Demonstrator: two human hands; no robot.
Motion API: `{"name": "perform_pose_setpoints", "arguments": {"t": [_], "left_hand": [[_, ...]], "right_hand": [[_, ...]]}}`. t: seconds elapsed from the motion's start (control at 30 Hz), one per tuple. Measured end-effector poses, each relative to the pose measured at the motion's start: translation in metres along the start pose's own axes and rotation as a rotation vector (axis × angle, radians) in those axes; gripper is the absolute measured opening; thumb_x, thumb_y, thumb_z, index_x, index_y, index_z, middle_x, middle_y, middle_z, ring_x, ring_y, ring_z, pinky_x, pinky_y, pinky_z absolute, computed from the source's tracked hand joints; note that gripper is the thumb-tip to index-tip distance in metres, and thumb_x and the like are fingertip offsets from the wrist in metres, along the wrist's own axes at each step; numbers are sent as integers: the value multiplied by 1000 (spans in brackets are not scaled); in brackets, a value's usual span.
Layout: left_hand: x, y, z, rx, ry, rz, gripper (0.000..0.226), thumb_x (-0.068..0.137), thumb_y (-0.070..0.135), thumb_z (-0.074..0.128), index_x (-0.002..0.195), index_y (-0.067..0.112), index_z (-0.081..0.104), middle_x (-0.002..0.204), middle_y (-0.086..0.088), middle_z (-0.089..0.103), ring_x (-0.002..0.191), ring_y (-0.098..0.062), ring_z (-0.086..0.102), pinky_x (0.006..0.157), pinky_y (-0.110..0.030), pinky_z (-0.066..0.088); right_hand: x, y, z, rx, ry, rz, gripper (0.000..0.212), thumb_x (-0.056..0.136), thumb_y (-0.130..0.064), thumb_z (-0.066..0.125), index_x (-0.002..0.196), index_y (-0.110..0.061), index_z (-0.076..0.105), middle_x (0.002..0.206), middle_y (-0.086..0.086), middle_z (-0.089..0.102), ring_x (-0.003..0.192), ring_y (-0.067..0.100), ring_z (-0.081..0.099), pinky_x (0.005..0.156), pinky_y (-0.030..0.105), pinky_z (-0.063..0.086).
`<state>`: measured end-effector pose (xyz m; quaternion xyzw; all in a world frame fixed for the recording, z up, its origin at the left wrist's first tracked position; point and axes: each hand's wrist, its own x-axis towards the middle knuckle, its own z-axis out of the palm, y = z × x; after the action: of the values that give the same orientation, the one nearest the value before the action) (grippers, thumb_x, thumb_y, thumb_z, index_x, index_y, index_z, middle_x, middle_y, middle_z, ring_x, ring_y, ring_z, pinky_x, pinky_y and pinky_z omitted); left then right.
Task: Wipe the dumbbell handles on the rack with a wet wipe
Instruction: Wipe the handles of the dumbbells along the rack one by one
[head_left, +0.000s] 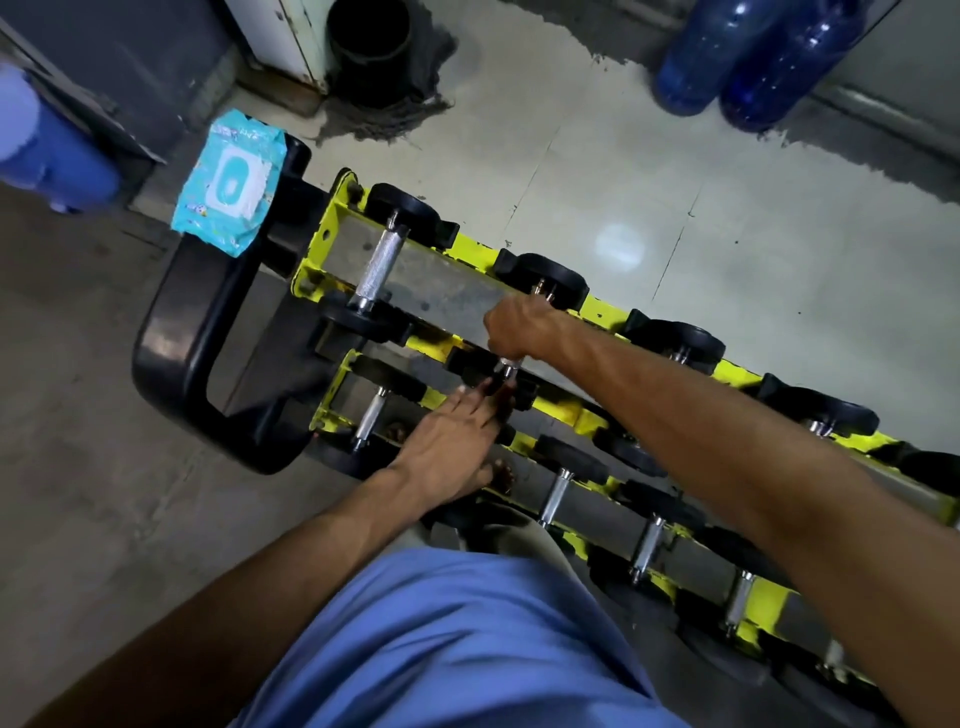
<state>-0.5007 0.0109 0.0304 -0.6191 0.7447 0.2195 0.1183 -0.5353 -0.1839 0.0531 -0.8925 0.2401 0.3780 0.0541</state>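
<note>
Head view: right grip (511, 332) curls round handle (508, 370), wipe not visible. Left grip (447, 441) flat-fingered on weight head (465, 362), probably to stop roll. Wipes pack (228, 182) at 10 o'clock.

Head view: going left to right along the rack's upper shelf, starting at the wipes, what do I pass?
Wet wipe pack → bare knurled dumbbell handle → right hand gripping the second handle → third dumbbell → fourth dumbbell.
</note>
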Motion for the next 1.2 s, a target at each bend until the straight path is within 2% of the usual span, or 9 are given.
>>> {"name": "perform_pose_setpoints", "arguments": {"t": [0.1, 0.13, 0.23, 0.4, 0.5, 0.6, 0.8, 1.0, 1.2], "left_hand": [[0, 6, 0, 3, 11, -27, 100, 92, 46, 64, 167, 5, 11, 175, -15, 6, 159, -36, 14, 130, -47, 14], [0, 6, -1, -6, 16, -32, 99, 92, 46, 64, 166, 5, 12, 175, -15, 7, 159, -35, 13, 130, -47, 14], [0, 6, 0, -20, 31, -44, 95, 92, 49, 62, 165, 6, 20, 174, -14, 12, 161, -32, 9, 131, -46, 14], [-4, -5, 7, -38, 10, -61, 96, 94, 49, 60, 167, 9, 11, 176, -8, -5, 162, -26, 0, 132, -44, 10], [-4, -9, 7, -43, 0, -54, 97, 95, 48, 59, 168, 11, 7, 176, -7, -9, 162, -24, -3, 132, -43, 9], [-1, -8, 4, -49, 1, -52, 96, 95, 49, 58, 168, 11, 8, 176, -7, -6, 162, -24, -3, 132, -43, 11], [-7, -8, 0, -38, -8, -53, 96, 97, 50, 57, 168, 10, 6, 176, -5, -11, 162, -23, -2, 132, -41, 10], [-4, -5, -3, -31, -20, -47, 95, 96, 50, 56, 167, 9, 7, 175, -8, -9, 162, -25, -1, 131, -44, 13], [-8, -7, -4, -30, -38, -38, 95, 97, 49, 56, 167, 10, 6, 175, -6, -12, 162, -23, -2, 132, -42, 12]], "right_hand": [[4, -12, -6, 160, -281, -52, 24, 101, -19, 53, 101, 1, 66, 76, 8, 63, 35, 6, 57, 36, 16, 45], [6, -12, -4, 180, -311, -61, 27, 101, -19, 53, 99, 5, 66, 73, 11, 62, 33, 10, 55, 35, 18, 46], [6, 6, -7, 214, -224, -109, 28, 97, -14, 51, 106, 4, 70, 85, 16, 70, 51, 22, 62, 44, 25, 52], [-4, 34, 7, 5, 353, -57, 11, 90, -17, 59, 96, -18, 69, 95, 7, 71, 86, 32, 69, 64, 33, 46], [-17, 24, 51, 210, 359, -233, 14, 94, -28, 59, 101, -23, 71, 105, 1, 71, 96, 25, 68, 65, 27, 39], [-18, 23, 67, 184, 454, -327, 15, 92, -27, 57, 101, -21, 68, 109, 1, 63, 94, 23, 65, 59, 30, 42], [-15, 15, 81, 510, 738, 62, 8, 87, -23, 63, 94, -22, 66, 99, 0, 61, 87, 28, 66, 58, 33, 47], [-32, -31, 124, 1112, 749, 382, 9, 89, -31, 66, 94, -25, 69, 91, -1, 74, 82, 24, 70, 64, 34, 54], [-25, -41, 138, 1194, 681, 608, 6, 90, -26, 66, 90, -21, 69, 87, 0, 73, 81, 25, 67, 67, 36, 55]]}}
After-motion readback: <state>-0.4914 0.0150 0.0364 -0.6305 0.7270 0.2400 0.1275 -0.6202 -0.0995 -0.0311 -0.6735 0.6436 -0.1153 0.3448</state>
